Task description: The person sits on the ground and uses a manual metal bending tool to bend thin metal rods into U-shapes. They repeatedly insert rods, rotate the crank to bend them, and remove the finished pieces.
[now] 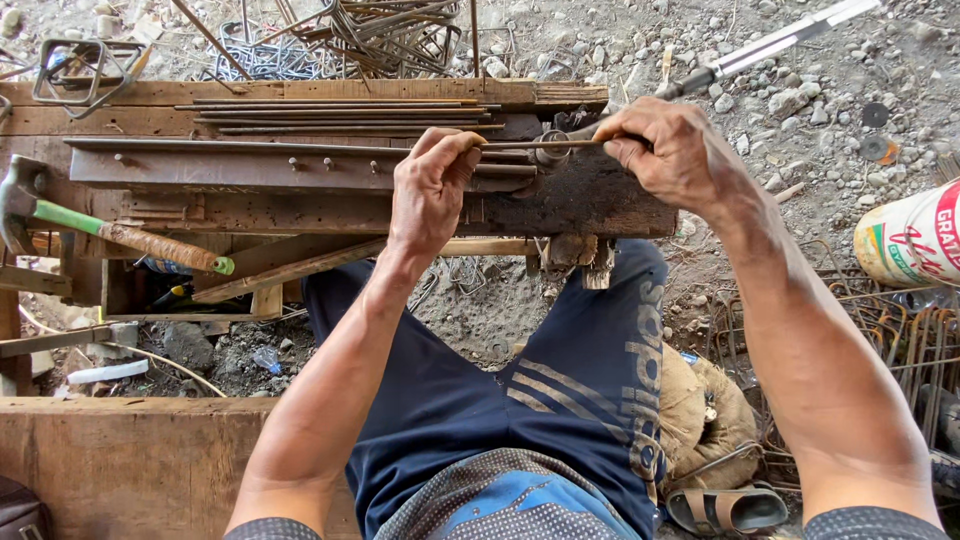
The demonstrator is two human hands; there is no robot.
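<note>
Nearest the person, the left hand [432,185] pinches one end of a thin rusty steel rod [540,144], which lies across the dark wooden surface [590,205]. Just beyond, the right hand [672,150] closes around a long metal bending lever [770,45] at the rod's other end. The rod looks light but stiff and probably rough; it is best gripped close to the bend.
</note>
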